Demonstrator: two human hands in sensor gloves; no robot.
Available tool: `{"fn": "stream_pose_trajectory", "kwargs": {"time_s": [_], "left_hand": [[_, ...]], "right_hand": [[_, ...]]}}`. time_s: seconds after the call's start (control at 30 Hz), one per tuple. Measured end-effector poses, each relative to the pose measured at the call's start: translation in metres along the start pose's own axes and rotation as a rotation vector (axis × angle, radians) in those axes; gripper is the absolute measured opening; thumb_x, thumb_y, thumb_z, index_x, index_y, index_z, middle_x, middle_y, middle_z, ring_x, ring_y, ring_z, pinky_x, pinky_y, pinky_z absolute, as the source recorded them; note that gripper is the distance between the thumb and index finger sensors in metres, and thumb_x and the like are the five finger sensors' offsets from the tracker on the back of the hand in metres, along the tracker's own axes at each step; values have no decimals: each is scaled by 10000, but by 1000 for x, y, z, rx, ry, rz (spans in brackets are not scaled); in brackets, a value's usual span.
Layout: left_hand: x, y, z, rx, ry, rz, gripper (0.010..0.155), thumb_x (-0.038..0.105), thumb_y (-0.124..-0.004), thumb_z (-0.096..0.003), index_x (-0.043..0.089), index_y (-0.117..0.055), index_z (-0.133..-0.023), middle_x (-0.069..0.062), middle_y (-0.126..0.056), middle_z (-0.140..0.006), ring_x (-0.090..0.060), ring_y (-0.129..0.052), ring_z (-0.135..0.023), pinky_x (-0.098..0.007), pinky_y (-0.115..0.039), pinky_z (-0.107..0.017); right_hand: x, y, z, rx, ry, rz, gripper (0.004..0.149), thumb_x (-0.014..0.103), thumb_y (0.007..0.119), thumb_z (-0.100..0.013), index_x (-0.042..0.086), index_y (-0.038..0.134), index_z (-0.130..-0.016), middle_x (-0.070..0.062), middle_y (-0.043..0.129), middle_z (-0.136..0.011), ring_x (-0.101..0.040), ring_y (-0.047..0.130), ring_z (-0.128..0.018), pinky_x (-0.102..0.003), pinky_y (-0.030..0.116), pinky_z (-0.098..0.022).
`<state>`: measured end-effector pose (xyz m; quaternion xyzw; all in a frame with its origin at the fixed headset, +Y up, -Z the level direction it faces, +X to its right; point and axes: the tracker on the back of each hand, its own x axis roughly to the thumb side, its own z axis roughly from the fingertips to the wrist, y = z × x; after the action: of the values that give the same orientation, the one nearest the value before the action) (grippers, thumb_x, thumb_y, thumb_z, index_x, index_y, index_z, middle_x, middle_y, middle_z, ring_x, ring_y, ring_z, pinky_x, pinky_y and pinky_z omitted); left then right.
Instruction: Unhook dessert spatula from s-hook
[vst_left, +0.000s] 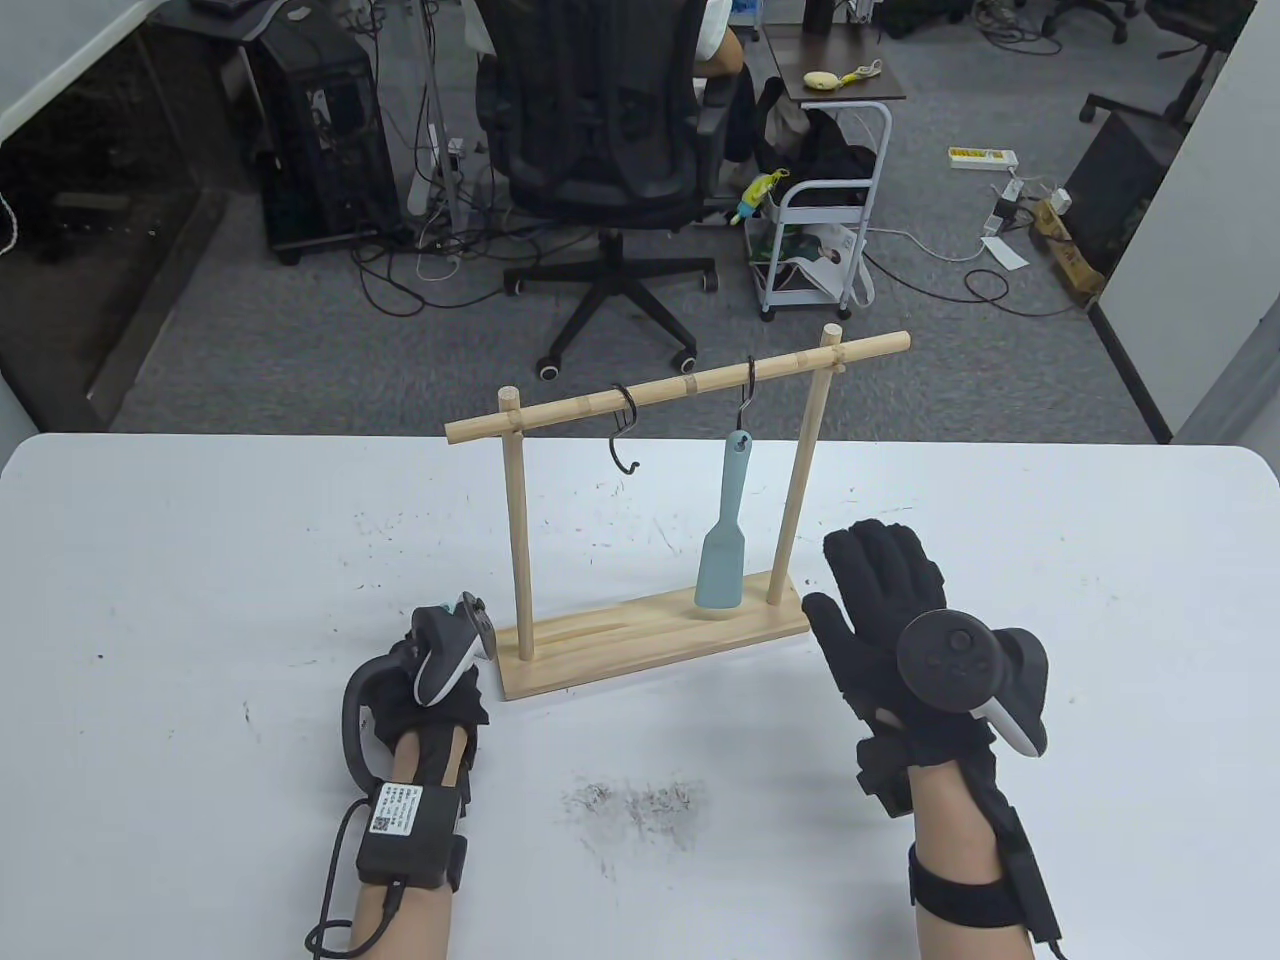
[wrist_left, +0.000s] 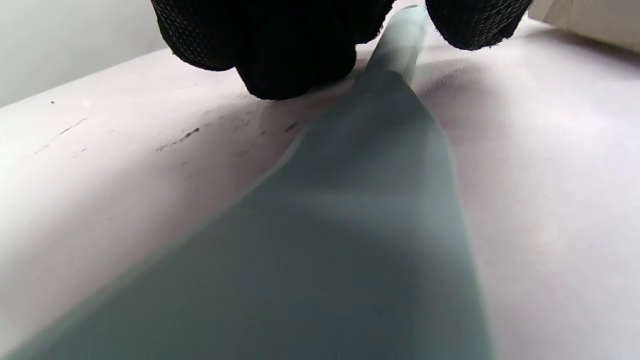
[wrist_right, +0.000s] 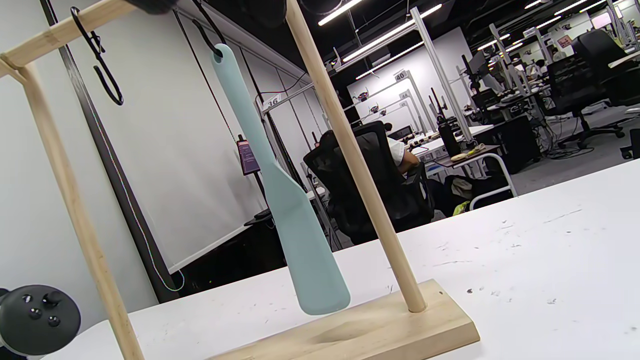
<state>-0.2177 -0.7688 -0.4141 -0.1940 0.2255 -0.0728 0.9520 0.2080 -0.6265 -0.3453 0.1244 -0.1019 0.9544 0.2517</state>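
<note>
We see the spatula hanging by its handle hole from the right s-hook on the rack, its blade just above the wooden base; a second hook hangs bare to the left. Our right hand hovers just right of the rack's right post, fingers spread apart and pointing far, near the spatula but not touching it. Our left hand sits on the desk at the base's left end. In the left wrist view its fingers curl over another blurred, pale green spatula-like thing on the desk; we cannot tell whether they grip it.
</note>
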Motion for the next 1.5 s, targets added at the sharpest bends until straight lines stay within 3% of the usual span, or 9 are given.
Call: {"fn": "stream_pose_trajectory", "kwargs": {"time_s": [0.3,0.57,1.07,1.27,1.5], "left_hand": [[-28,26,12,70,-31,150,754,626,-645,-555,268,-486,-1200,-59,-689,-1173,-312,-800,-1019,-524,-698,-759],[-50,61,45,311,-62,237,732,625,-646,-556,284,-518,-1191,-43,-700,-1178,-308,-792,-1038,-525,-697,-762],[-51,112,148,779,-292,387,716,634,-643,-558,300,-547,-1185,-25,-715,-1177,-303,-778,-1057,-553,-654,-795],[-47,116,170,848,-399,402,708,643,-638,-556,326,-547,-1182,-1,-710,-1185,-284,-769,-1073,-556,-643,-810],[-42,108,171,828,-533,404,717,648,-630,-556,345,-513,-1195,11,-651,-1231,-294,-682,-1143,-588,-570,-846]], "right_hand": [[0,0,0,-2,3,-1,698,579,657,-536,198,585,-1115,-130,492,-1197,-483,430,-1083,-648,400,-749],[0,0,0,-3,4,2,699,579,657,-536,196,584,-1115,-133,492,-1196,-481,431,-1083,-647,401,-749],[-1,0,0,-5,17,14,700,578,658,-535,194,583,-1116,-126,493,-1197,-480,430,-1084,-647,399,-750],[-1,0,0,-7,19,24,700,578,658,-535,195,582,-1116,-129,491,-1197,-480,429,-1085,-648,399,-750],[0,1,0,-12,16,40,702,578,658,-535,193,581,-1117,-129,493,-1197,-480,429,-1085,-647,398,-750]]}}
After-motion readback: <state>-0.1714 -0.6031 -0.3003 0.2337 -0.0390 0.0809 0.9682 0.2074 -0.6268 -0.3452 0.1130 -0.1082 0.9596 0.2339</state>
